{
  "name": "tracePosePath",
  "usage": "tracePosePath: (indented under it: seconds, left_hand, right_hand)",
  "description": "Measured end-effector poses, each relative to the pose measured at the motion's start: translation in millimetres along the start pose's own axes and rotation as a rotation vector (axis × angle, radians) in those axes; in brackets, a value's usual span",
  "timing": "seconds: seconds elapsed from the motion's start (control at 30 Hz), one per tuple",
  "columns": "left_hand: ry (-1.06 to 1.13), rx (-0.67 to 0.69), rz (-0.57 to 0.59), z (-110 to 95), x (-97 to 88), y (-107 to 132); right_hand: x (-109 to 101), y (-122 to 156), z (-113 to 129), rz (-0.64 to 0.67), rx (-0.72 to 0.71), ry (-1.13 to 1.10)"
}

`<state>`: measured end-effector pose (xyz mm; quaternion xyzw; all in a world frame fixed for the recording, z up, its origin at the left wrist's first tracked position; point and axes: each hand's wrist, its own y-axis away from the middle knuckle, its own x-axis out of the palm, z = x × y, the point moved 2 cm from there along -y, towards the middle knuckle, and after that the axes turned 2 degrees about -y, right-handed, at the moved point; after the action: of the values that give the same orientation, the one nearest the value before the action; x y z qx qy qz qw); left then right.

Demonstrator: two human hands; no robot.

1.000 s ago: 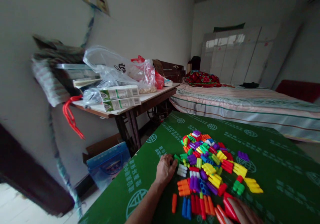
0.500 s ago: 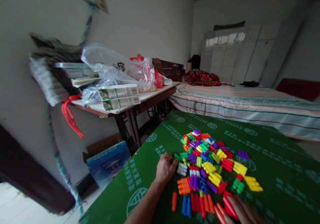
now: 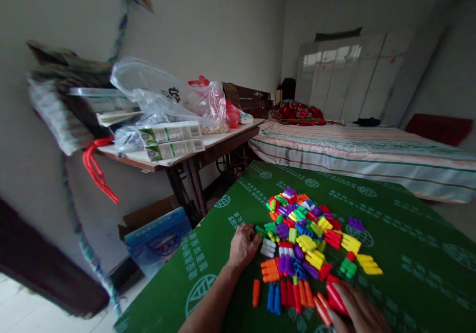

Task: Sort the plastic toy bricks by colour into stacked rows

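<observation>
Blocks (image 3: 307, 243) of bright plastic lie heaped on the green surface (image 3: 409, 224), ahead of and between both hands. Right hand (image 3: 360, 307): fingers against a red block (image 3: 333, 296), with an orange peg (image 3: 322, 309) beside the thumb; whether either is clamped cannot be determined. Left hand (image 3: 243, 243): fingers curled, grip hidden, just left of a white block (image 3: 267, 247). Expected handling: light, stiff, somewhat slippery, not fragile. Grasp the red block across opposite sides, near mid-length.

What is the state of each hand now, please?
Left hand: curled; whether it holds anything cannot be told.
Right hand: touching a red piece; whether gripped cannot be told.
</observation>
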<state>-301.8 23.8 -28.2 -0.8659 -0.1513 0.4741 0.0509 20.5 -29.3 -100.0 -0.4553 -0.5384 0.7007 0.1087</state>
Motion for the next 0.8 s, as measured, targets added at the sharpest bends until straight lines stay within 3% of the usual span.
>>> tracePosePath:
  seconds: [0.17, 0.37, 0.63, 0.8]
  left_hand:
    - [-0.016, 0.024, 0.033, -1.7, -0.7, -2.1]
    - [-0.076, 0.058, 0.093, -8.7, -2.7, -0.3]
    - [-0.172, 0.094, 0.258, -25.2, -10.4, 9.1]
    - [-0.172, 0.066, 0.251, -25.3, -14.1, 8.9]
  right_hand:
    - [-11.9, -11.6, 7.3, 0.111, 0.095, -0.016]
    - [-21.9, -24.2, 13.3, 0.155, 0.100, -0.002]
    - [-24.5, -23.6, 14.6, 0.227, 0.151, -0.014]
    - [-24.0, -22.9, 14.5, 0.264, 0.174, -0.024]
